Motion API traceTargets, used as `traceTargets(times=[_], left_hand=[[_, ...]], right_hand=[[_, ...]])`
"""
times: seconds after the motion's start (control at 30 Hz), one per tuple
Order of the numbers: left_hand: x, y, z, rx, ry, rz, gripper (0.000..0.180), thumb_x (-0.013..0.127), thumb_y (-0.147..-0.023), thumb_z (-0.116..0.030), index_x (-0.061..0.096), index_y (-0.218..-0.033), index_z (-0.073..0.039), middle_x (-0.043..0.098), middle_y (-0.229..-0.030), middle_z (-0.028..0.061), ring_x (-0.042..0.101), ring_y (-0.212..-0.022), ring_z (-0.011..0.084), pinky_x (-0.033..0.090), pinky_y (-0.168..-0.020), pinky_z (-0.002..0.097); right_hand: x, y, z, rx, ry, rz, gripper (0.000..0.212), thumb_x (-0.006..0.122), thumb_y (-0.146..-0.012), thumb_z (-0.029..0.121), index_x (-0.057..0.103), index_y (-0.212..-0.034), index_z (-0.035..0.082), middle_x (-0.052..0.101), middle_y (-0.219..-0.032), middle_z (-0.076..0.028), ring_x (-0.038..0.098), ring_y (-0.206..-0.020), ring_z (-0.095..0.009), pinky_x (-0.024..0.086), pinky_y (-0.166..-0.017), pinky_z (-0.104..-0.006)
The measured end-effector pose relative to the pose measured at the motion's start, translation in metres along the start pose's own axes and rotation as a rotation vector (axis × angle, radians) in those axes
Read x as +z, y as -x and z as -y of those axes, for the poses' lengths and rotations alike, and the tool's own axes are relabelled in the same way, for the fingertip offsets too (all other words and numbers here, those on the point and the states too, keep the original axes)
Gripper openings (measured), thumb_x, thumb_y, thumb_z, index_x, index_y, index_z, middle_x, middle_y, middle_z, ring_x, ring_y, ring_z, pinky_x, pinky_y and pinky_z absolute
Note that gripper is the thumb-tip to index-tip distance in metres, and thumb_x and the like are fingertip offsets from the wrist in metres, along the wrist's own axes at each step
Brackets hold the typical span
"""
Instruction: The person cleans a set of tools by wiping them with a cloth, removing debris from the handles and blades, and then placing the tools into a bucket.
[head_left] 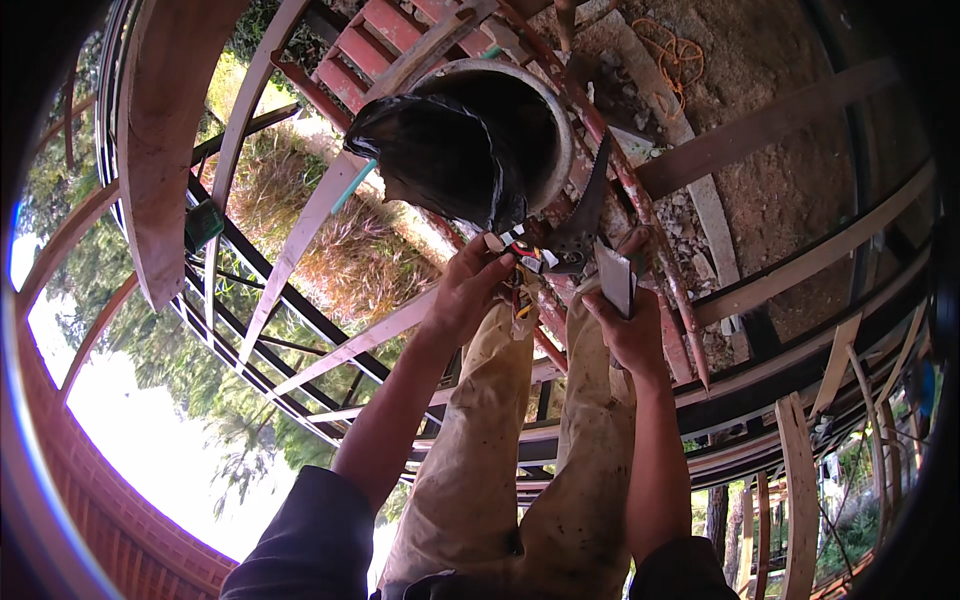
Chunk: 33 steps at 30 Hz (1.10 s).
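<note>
No words, numbers or signs can be read. On 1 small packet [528, 256] at the left hand [468, 288], red, yellow, white and black patches show, too small to make out as lettering.

Harsh daylight blows the sky [160, 430] out to white — inside the bucket [567, 150], deep shadow — and fisheye distortion bends everything toward black edges.
</note>
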<state>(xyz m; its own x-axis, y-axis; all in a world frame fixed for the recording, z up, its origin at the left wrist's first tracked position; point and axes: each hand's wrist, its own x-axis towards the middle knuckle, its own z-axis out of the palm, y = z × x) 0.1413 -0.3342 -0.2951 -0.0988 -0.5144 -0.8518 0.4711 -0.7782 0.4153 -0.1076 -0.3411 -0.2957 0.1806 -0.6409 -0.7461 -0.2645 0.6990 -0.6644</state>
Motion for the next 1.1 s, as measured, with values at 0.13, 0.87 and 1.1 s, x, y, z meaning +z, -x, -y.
traceTargets(times=[0.13,0.87,1.1], left_hand=[[0.013,-0.015,0.021,0.03,0.405,-0.224,0.023,0.056,-0.104,-0.013,0.055,-0.126,-0.008,0.067,-0.113,0.0053,0.067,-0.101,0.0158,0.054,-0.087,0.0306],[-0.026,-0.02,0.036,0.21,0.092,-0.774,0.015,0.051,-0.105,-0.016,0.06,-0.114,-0.008,0.066,-0.098,0.0053,0.066,-0.091,0.0178,0.057,-0.077,0.0336],[-0.018,-0.013,0.003,0.335,0.015,-0.799,0.017,0.06,-0.103,-0.021,0.059,-0.117,-0.012,0.068,-0.097,-0.0007,0.062,-0.086,0.01,0.05,-0.072,0.0286]], right_hand=[[0.018,0.009,0.001,0.227,-0.295,0.063,0.015,0.077,-0.09,0.012,0.068,-0.088,0.0,0.065,-0.072,0.0,0.06,-0.068,-0.007,0.048,-0.059,-0.0259],[0.04,0.05,0.017,0.355,-0.315,0.123,0.029,0.085,-0.084,0.016,0.064,-0.095,-0.001,0.066,-0.084,-0.005,0.063,-0.075,-0.01,0.052,-0.066,-0.0292],[0.042,0.042,0.016,0.223,-0.16,0.258,0.027,0.084,-0.084,0.011,0.062,-0.098,0.003,0.061,-0.07,0.0,0.056,-0.059,-0.008,0.044,-0.051,-0.0273]])
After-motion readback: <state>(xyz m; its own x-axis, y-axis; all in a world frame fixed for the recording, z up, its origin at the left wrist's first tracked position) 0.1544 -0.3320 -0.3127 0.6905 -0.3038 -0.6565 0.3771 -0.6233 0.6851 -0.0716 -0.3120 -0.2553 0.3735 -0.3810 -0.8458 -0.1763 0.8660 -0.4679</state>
